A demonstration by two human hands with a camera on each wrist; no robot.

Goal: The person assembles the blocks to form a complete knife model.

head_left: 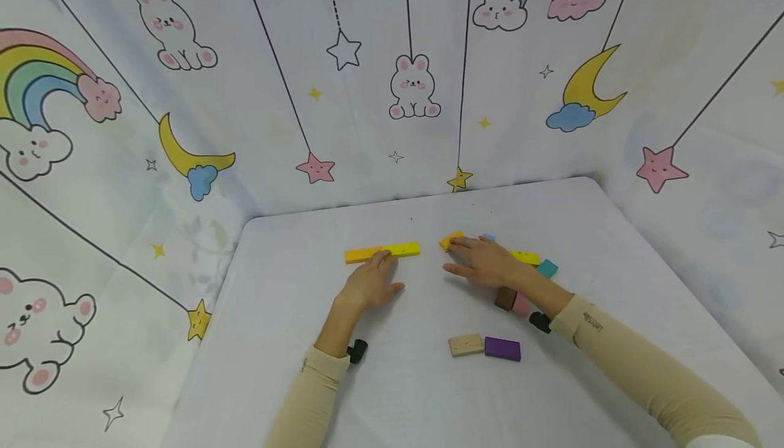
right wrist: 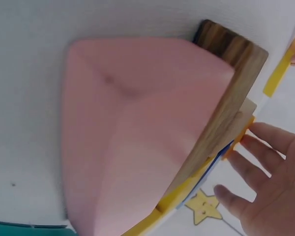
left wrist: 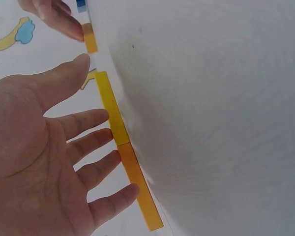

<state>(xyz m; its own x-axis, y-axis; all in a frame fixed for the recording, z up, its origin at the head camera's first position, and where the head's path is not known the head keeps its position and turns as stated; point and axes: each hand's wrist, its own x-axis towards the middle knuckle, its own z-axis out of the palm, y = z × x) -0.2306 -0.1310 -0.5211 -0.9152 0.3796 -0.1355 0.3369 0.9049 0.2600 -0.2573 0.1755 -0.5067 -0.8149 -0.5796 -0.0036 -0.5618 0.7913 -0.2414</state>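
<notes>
My left hand point(head_left: 367, 286) lies behind a row of two blocks set end to end, one orange point(head_left: 363, 255) and one yellow point(head_left: 403, 250). In the left wrist view its straight, spread fingertips rest along the side of both the yellow block point(left wrist: 112, 108) and the orange block point(left wrist: 140, 187). To the right, my right hand point(head_left: 486, 264) reaches over another orange block point(head_left: 452, 240), its fingertips touching it. Seen from the right wrist, those fingers are extended against the orange block point(right wrist: 238, 137), the thumb apart. A gap separates this block from the row.
Around my right hand lie a yellow block point(head_left: 525, 257), a teal block point(head_left: 547, 269), a light blue piece point(head_left: 488, 237), a brown block point(head_left: 505, 298) and a pink block point(head_left: 520, 305). Nearer me are a beige block point(head_left: 465, 345) and a purple block point(head_left: 502, 348). A patterned cloth backs the white table.
</notes>
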